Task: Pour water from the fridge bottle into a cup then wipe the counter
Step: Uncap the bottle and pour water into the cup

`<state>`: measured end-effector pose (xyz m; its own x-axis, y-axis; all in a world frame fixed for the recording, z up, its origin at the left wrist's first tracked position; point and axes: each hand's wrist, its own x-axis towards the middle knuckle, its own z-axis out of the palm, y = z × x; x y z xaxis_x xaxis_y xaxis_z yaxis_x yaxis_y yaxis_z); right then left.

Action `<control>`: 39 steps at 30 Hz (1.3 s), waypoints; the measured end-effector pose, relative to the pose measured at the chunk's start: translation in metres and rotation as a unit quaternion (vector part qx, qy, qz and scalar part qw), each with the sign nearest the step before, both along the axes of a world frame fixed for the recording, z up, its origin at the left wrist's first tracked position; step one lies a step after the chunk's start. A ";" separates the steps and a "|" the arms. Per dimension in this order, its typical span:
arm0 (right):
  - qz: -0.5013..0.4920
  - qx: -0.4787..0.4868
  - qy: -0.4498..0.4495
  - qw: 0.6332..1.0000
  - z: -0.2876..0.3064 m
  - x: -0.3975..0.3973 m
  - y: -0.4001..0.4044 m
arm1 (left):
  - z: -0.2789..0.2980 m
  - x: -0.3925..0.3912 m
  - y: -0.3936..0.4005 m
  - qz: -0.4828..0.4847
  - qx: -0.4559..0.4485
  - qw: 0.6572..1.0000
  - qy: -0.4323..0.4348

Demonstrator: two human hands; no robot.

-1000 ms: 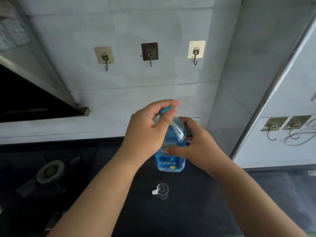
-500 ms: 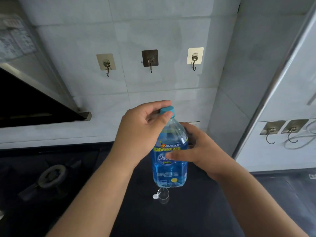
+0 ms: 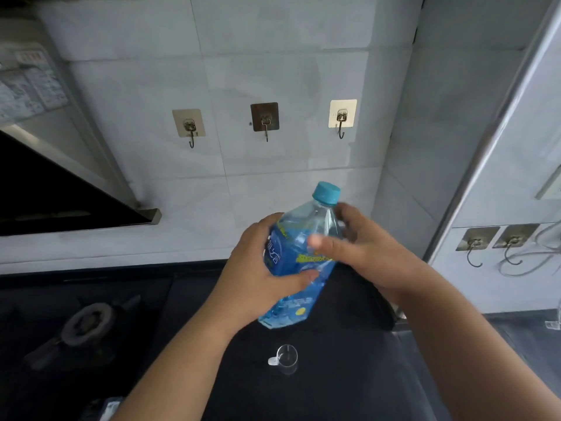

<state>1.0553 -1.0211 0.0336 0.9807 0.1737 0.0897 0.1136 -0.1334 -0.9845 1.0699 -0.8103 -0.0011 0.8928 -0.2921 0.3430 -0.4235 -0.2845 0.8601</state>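
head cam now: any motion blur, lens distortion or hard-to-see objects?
Head view: right hand is smeared at the thumb tip, left hand sharper; bottle label text is soft. Wide-angle bowing bends the metal edge at right. The clear cup barely stands out against the dark counter; light is dim and bluish, without hard glare.

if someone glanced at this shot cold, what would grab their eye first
The bright blue bottle at centre, tilted with its cap on, gripped by the left hand and right hand above the dark counter. Next, the small clear cup below it, and three hooks on the tiled wall.
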 end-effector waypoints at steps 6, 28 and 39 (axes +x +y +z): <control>-0.268 -0.442 -0.087 0.852 0.032 0.023 0.015 | 0.001 -0.001 -0.002 0.210 0.221 0.927 -0.216; -0.093 -0.416 -0.330 0.842 0.026 0.040 -0.002 | 0.005 0.020 0.041 -0.038 0.131 0.991 0.008; 0.049 -0.279 -0.071 0.956 0.009 0.045 -0.017 | -0.006 0.027 0.046 0.033 0.224 0.974 -0.017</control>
